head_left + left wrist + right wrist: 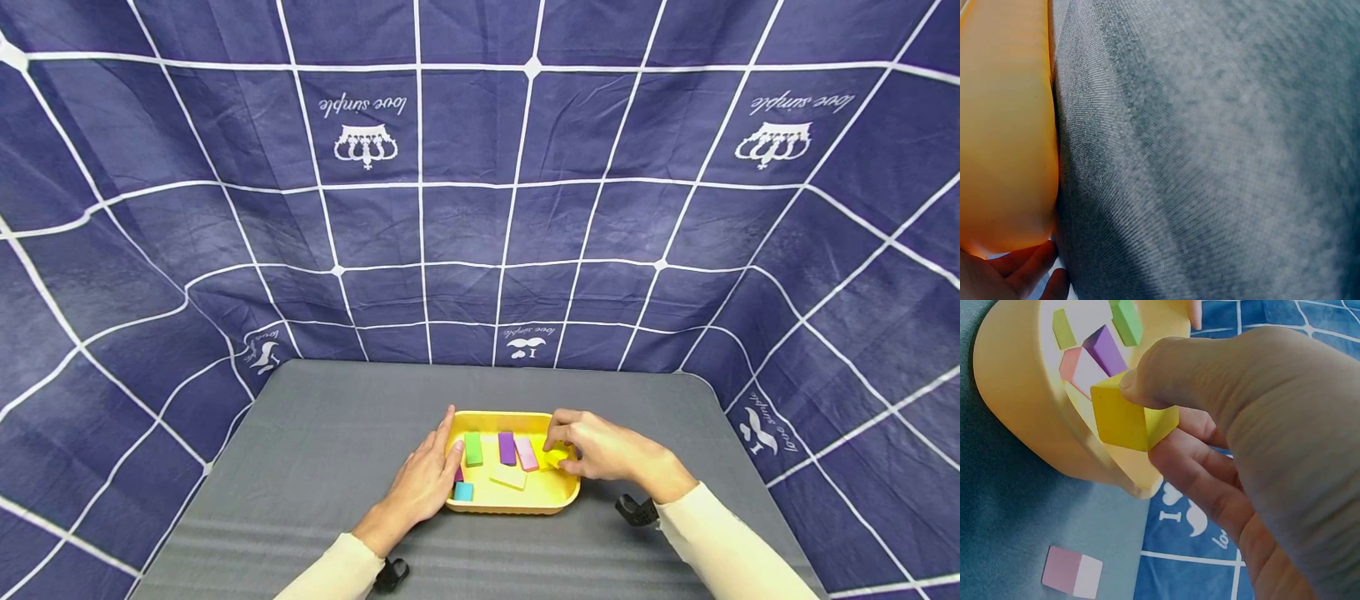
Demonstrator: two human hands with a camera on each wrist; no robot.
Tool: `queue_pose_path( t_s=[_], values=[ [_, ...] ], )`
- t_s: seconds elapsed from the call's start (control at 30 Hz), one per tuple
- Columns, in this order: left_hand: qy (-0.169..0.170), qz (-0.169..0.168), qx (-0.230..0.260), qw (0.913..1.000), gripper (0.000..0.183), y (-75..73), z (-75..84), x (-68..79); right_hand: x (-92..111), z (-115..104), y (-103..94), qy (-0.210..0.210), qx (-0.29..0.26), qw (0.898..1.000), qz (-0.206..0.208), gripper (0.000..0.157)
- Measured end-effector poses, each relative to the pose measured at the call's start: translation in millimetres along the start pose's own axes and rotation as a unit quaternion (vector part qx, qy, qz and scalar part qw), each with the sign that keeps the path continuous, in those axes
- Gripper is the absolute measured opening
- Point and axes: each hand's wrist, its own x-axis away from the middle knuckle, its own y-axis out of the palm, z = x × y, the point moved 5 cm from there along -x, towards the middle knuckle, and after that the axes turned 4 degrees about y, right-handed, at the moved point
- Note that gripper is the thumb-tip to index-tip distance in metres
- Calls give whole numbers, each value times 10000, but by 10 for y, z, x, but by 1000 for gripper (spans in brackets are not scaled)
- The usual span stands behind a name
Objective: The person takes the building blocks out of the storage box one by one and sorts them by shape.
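A yellow tray [517, 505] holds several coloured blocks. Thumb and fingers of my right hand [600, 443] pinch a yellow block [1121, 417] at the tray's right end. My left hand [422, 477] lies along the tray's left side with its fingers fairly straight, touching the rim. Inside the tray are a green block [473, 448], a purple block [507, 448], a pink block [527, 454], a pale yellow block [508, 477] and a blue block [463, 492]. A dark magenta block [458, 474] is partly hidden by my left hand.
The tray stands on a grey cloth-covered table [330, 433]. Another pink block [1072, 572] lies outside the tray in the right wrist view. A blue curtain [472, 225] with white lines encloses the table at the back and sides.
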Motion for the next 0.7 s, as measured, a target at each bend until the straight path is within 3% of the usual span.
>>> queue_pose_path(
  t_s=[0.33,0.7],
  values=[
    [-50,-10,-12,10000,70,-2,20,-5,107,109,-71,253,-91,9995,166,26],
    [-35,21,-45,10000,70,-3,29,-6,257,178,-195,340,-97,9969,698,31]
  ],
)
